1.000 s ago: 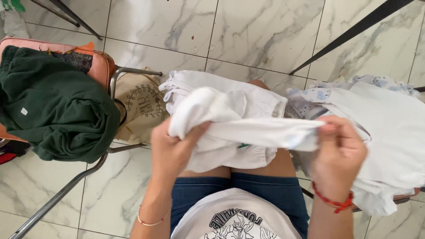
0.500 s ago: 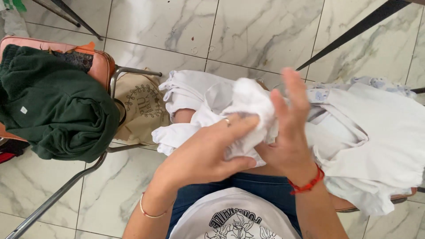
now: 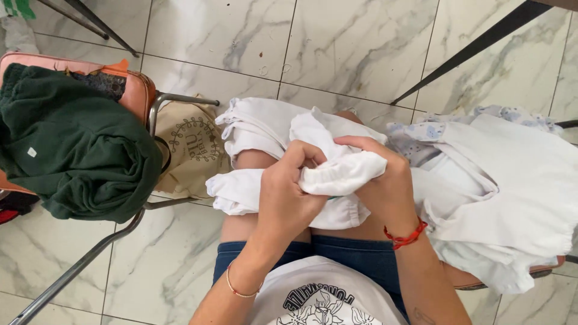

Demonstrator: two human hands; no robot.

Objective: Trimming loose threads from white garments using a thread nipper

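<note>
Seated person's left hand [image 3: 289, 195] and right hand [image 3: 382, 180] bunch a crumpled white cotton garment [image 3: 337, 171] over the lap, fingers clenched into its folds.

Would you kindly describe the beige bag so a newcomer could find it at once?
Start at the metal-framed chair on the left, piled with a dark green garment. The beige bag hangs beside that pile, near the person's knee. Alone among the plain cloths, it carries a dark round printed emblem.
</note>
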